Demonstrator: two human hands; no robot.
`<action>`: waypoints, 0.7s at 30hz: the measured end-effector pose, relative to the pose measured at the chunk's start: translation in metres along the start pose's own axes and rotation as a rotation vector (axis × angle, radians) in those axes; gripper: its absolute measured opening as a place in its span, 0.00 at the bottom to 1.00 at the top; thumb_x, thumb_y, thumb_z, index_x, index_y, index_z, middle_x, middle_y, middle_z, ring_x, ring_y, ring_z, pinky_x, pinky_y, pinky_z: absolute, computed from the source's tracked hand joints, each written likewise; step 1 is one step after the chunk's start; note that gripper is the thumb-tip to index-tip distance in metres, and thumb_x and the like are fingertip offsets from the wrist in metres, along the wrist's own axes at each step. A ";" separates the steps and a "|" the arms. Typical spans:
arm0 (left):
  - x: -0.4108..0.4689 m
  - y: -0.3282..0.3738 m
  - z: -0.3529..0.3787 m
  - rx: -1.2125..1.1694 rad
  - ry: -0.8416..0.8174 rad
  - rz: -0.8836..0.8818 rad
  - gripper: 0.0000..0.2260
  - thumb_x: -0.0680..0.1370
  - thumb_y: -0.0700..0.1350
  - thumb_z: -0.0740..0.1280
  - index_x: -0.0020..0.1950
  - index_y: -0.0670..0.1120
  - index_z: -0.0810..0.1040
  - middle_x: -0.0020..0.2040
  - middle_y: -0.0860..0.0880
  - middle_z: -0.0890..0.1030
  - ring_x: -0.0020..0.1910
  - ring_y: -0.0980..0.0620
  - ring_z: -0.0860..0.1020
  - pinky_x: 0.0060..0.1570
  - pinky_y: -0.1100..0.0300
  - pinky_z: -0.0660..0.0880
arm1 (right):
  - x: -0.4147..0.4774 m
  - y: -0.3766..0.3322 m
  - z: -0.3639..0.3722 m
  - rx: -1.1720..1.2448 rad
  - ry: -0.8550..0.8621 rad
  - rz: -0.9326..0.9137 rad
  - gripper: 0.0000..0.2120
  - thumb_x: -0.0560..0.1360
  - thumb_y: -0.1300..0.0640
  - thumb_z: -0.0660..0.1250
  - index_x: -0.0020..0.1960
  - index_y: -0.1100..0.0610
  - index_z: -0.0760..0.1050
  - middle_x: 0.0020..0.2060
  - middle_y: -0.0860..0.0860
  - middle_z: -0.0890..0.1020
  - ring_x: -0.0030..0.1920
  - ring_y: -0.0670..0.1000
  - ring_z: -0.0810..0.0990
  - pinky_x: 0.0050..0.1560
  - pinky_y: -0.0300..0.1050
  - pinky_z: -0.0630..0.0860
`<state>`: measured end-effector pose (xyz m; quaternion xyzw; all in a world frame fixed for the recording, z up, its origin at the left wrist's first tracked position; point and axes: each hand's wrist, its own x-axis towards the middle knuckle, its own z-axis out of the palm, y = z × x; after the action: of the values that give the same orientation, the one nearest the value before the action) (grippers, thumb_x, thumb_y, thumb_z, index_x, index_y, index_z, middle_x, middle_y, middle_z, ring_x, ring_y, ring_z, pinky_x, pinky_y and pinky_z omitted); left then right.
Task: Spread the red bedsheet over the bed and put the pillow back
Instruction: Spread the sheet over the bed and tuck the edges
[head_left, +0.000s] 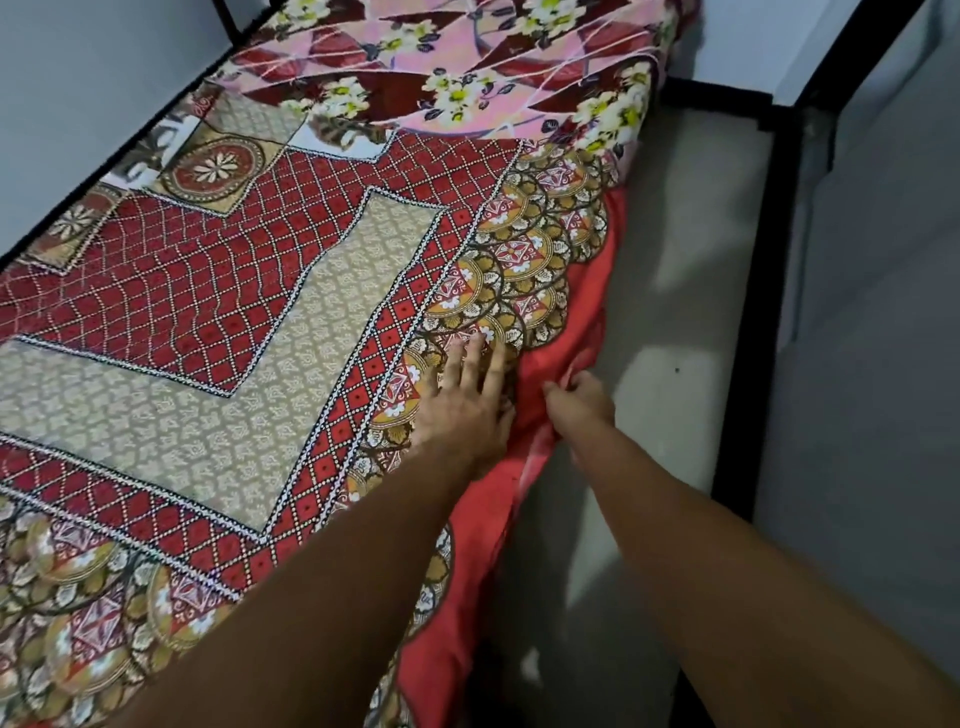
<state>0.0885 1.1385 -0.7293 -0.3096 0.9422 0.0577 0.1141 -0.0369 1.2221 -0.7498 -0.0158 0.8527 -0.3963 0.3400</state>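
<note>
2 bare forearms enter from the bottom edge and reach toward the near long edge of the bed (647, 88). Left hand (462, 400): open, palm down, fingers spread and pressed flat on the red bedsheet (218, 291), on its scalloped gold border just inside the bed's edge. Right hand (582, 400): closed, fingers pinching a fold of the plain red hem where the sheet hangs over the bed's edge, just beside the left hand and slightly toward the floor side.

Red bedsheet: lies over most of the bed's top, from the near end up to roughly 3/4 of the way along. Central panel beige with small motifs, framed by red lattice bands with dotted white-and-black trim; outer border of overlapping gold fan shapes. The plain red margin drapes down the bed's side, bunched around the right hand.

Beyond the sheet's far edge, the far end of the bed shows a pink floral cover (467, 57) with dark red triangles and white-yellow flowers.

Grey floor (675, 322) runs beside the bed. A black frame (753, 291) stands on the floor, apart from the bed. Pale wall (78, 78) behind the bed's far long side.
</note>
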 end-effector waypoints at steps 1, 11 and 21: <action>-0.005 0.002 0.002 0.055 0.014 0.047 0.34 0.82 0.63 0.49 0.81 0.51 0.37 0.81 0.45 0.38 0.80 0.42 0.39 0.76 0.38 0.47 | 0.000 0.005 -0.007 -0.017 0.041 0.017 0.09 0.77 0.55 0.68 0.54 0.59 0.78 0.47 0.55 0.80 0.48 0.56 0.79 0.49 0.43 0.72; -0.079 0.036 0.038 0.175 -0.098 0.310 0.34 0.79 0.63 0.51 0.81 0.49 0.52 0.81 0.40 0.46 0.80 0.40 0.41 0.76 0.38 0.46 | -0.042 0.051 0.001 0.295 -0.355 0.359 0.56 0.51 0.20 0.70 0.71 0.51 0.69 0.62 0.45 0.78 0.59 0.53 0.80 0.56 0.55 0.79; -0.100 0.017 0.012 -0.160 0.280 -0.068 0.18 0.75 0.50 0.52 0.57 0.44 0.74 0.54 0.43 0.78 0.54 0.41 0.75 0.55 0.46 0.74 | -0.086 0.093 0.026 0.397 -0.381 0.267 0.28 0.69 0.40 0.77 0.60 0.58 0.79 0.47 0.51 0.85 0.46 0.51 0.84 0.51 0.50 0.81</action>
<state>0.1583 1.2109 -0.7149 -0.3546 0.9302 0.0851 -0.0413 0.0672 1.2942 -0.7762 0.0891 0.6741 -0.4969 0.5392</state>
